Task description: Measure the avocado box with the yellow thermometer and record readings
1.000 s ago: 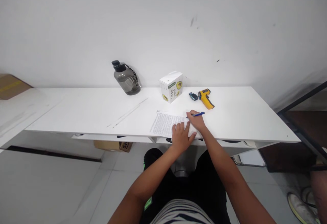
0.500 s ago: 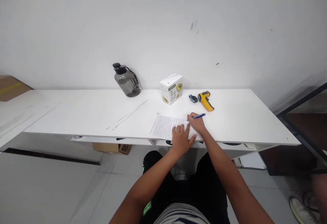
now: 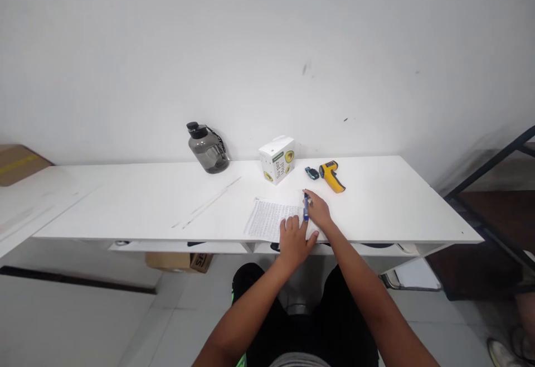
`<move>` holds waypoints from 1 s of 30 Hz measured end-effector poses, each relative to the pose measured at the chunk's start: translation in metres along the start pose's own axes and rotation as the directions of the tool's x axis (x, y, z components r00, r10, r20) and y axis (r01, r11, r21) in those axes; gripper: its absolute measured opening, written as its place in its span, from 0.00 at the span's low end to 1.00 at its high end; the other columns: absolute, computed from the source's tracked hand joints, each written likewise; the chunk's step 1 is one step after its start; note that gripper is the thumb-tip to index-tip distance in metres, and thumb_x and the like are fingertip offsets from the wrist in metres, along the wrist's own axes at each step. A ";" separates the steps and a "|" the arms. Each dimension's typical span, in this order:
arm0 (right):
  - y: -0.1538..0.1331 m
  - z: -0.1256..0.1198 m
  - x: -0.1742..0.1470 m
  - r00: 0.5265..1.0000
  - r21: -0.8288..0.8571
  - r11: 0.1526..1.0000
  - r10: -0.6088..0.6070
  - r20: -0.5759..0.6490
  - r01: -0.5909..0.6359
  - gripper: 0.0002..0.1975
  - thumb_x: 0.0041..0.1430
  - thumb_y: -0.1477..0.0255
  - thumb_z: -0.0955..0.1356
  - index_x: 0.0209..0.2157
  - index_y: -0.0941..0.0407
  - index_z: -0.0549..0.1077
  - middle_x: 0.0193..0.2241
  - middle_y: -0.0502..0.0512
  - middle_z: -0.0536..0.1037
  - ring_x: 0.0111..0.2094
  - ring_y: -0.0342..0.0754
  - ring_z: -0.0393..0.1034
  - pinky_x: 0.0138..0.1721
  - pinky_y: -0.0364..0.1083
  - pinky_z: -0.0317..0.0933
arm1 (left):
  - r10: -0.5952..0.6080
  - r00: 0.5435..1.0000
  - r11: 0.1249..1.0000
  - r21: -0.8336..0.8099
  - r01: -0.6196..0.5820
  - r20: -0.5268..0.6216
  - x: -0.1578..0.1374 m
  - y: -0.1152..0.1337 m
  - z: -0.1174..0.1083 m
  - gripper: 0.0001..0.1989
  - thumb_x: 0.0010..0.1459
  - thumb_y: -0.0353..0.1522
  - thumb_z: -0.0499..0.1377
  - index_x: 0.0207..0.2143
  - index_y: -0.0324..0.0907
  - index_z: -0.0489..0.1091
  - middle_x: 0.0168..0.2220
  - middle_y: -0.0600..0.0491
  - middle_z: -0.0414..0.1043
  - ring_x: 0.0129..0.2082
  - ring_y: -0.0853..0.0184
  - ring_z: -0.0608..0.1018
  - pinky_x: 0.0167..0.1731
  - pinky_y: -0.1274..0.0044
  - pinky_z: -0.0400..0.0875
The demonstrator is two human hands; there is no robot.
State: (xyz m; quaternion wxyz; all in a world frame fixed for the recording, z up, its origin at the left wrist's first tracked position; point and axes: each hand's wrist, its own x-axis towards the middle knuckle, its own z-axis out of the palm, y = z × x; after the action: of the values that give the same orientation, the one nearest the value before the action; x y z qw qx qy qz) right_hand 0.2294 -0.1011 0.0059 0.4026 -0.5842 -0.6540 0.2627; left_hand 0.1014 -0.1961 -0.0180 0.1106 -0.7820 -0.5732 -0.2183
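A sheet of paper (image 3: pixel 267 219) covered in rows of handwriting lies near the front edge of the white table (image 3: pixel 137 199). My left hand (image 3: pixel 295 238) rests on its lower right part, palm down with the fingers spread. At the sheet's right side, my right hand (image 3: pixel 316 209) grips a blue pen (image 3: pixel 306 208), which points roughly along the line of sight. Beyond the hands stand a white box with avocado pictures (image 3: pixel 277 160), a small dark teal object (image 3: pixel 311 173) and a yellow infrared thermometer (image 3: pixel 332 176).
A grey water bottle (image 3: pixel 209 149) with a black lid stands at the back, left of the box. Cardboard boxes sit at far left (image 3: pixel 20 165) and under the table (image 3: pixel 179 261). A dark metal frame (image 3: pixel 493 163) is at right, with a person's shoe (image 3: pixel 500 353) below.
The pen has turned in my right hand from slanting right to standing nearly upright in view. The camera has tilted slightly up, so the table sits lower. My left hand stays on the paper.
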 end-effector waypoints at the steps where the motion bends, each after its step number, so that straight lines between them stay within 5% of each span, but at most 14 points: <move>1: 0.000 0.001 0.000 0.999 -0.033 0.999 0.024 0.031 -0.023 0.23 0.64 0.73 0.63 0.58 0.53 0.75 0.60 0.57 0.78 0.60 0.54 0.73 0.64 0.55 0.63 | -0.003 1.000 1.000 -0.007 0.003 0.006 0.000 0.000 -0.001 0.27 0.67 0.47 0.56 0.60 0.41 0.74 0.50 0.39 0.75 0.50 0.49 0.74 0.56 0.55 0.66; 10: -0.008 0.000 0.000 0.992 -0.142 0.987 0.090 0.089 -0.077 0.26 0.71 0.74 0.58 0.67 0.54 0.69 0.65 0.56 0.74 0.65 0.52 0.69 0.66 0.52 0.61 | -0.059 0.986 0.979 -0.182 0.087 0.153 0.008 -0.003 -0.016 0.28 0.63 0.45 0.62 0.62 0.43 0.73 0.49 0.38 0.74 0.49 0.48 0.75 0.53 0.54 0.72; 17: -0.008 0.000 0.002 0.984 -0.164 0.982 0.112 0.139 -0.089 0.32 0.69 0.78 0.59 0.72 0.52 0.60 0.56 0.55 0.80 0.56 0.51 0.75 0.58 0.49 0.65 | -0.161 0.960 0.871 -0.425 0.247 0.229 0.013 -0.016 -0.030 0.22 0.69 0.43 0.53 0.56 0.44 0.78 0.56 0.39 0.75 0.58 0.48 0.75 0.60 0.56 0.70; 24: -0.005 -0.004 0.000 0.982 -0.128 0.992 0.031 0.185 -0.007 0.33 0.70 0.76 0.59 0.74 0.47 0.56 0.52 0.50 0.83 0.55 0.50 0.76 0.57 0.49 0.65 | -0.356 0.915 0.771 -0.492 0.403 0.192 0.026 -0.040 -0.032 0.26 0.69 0.43 0.52 0.61 0.36 0.71 0.60 0.37 0.74 0.61 0.50 0.75 0.63 0.59 0.69; 30: 0.003 0.003 0.000 0.977 -0.084 0.995 -0.035 0.212 0.054 0.32 0.69 0.67 0.64 0.72 0.45 0.58 0.51 0.47 0.84 0.46 0.49 0.78 0.54 0.50 0.68 | -0.353 0.922 0.856 -0.342 0.388 0.162 0.038 -0.055 -0.024 0.25 0.66 0.39 0.57 0.62 0.39 0.70 0.62 0.37 0.71 0.64 0.48 0.73 0.63 0.57 0.68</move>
State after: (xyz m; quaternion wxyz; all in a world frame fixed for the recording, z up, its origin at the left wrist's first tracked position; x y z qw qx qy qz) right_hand 0.2288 -0.1004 0.0021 0.3107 -0.5556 -0.7169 0.2843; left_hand 0.0538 -0.1567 0.0169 -0.1088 -0.6731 -0.6662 -0.3020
